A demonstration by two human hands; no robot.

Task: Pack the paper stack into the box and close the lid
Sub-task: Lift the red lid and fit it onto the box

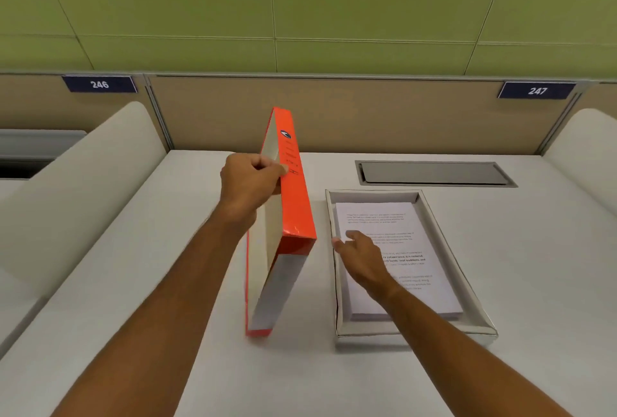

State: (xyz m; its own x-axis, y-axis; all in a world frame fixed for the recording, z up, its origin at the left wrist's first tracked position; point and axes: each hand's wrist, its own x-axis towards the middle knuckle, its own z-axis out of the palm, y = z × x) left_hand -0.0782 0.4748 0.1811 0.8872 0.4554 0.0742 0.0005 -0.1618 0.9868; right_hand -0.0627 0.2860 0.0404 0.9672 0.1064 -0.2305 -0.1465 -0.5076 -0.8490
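Observation:
An orange box lid (293, 203) with a white inside stands on its long edge on the white desk, tilted upright. My left hand (250, 179) grips its upper rim. To its right lies the shallow white box (444, 236), open, with the printed paper stack (400, 219) lying flat inside. My right hand (362, 253) hovers over the left part of the stack, fingers apart and pointing toward the lid, holding nothing. My right forearm hides the stack's near left corner.
A grey recessed cable hatch (434, 173) sits in the desk behind the box. White padded dividers rise at the left (93, 163) and right (587, 143). A beige partition (334, 109) with number plates 246 and 247 closes the back.

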